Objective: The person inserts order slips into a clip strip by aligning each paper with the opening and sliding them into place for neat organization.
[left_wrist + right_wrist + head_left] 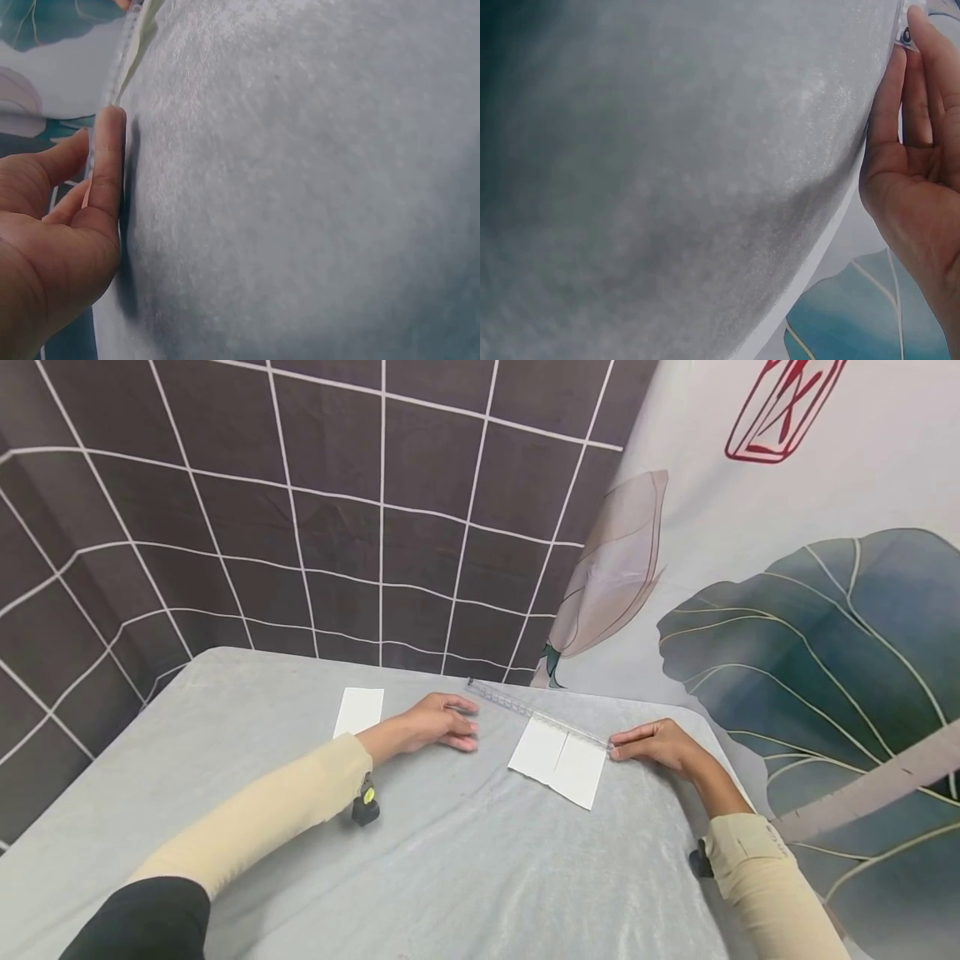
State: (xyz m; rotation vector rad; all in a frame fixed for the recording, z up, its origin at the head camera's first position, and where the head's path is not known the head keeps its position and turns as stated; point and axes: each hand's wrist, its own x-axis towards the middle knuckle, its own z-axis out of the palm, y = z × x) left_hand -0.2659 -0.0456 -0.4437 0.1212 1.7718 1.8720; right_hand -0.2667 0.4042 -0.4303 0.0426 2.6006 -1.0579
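A clear plastic ruler point(517, 703) lies slantwise over the far edge of a white piece of paper point(540, 752). My right hand point(660, 745) pinches the ruler's right end between thumb and fingers. In the right wrist view that ruler end point(906, 35), with a small hole, shows at the fingertips of the right hand point(911, 157). My left hand point(438, 724) is left of the paper, near the ruler, with loosely bent fingers and nothing held. A thin dark line runs across the paper from its ruler side.
Another white piece of paper point(360, 708) lies farther left, partly behind the left forearm. A grey cloth point(450, 860) covers the table. Behind it hang a dark gridded curtain point(337, 535) and a leaf-patterned cloth point(825, 627). A pale pole point(870, 785) slants at the right.
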